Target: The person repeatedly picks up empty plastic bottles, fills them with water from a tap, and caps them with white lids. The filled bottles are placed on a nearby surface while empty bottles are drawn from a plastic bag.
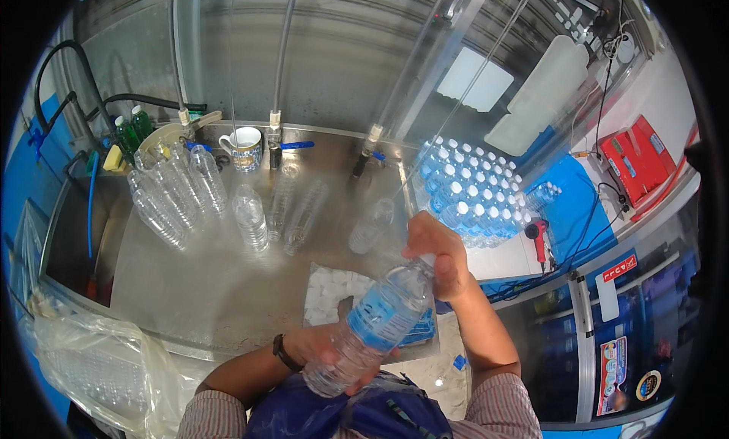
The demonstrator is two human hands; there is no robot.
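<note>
A clear plastic water bottle point(383, 317) with a blue label lies slanted in front of my body, its top toward the upper right. My left hand point(325, 346) is closed around its lower part. At its neck, the fingers of my right hand point(442, 255) are closed over the white cap, which they mostly hide. Beneath the bottle, a clear bag of small white pieces, apparently caps point(328, 291), rests at the counter's near edge beside a blue printed packet point(419, 330). One clear bottle without a label point(372, 226) stands just beyond my hands.
Several clear bottles point(254, 220) stand on the steel counter point(190, 287) to the left. A mug point(244, 147) and hoses with blue-handled valves point(296, 144) are behind. Many white-capped bottles point(467, 185) stand at right, near a red heat gun point(538, 242). Bagged bottles point(99, 363) sit lower left.
</note>
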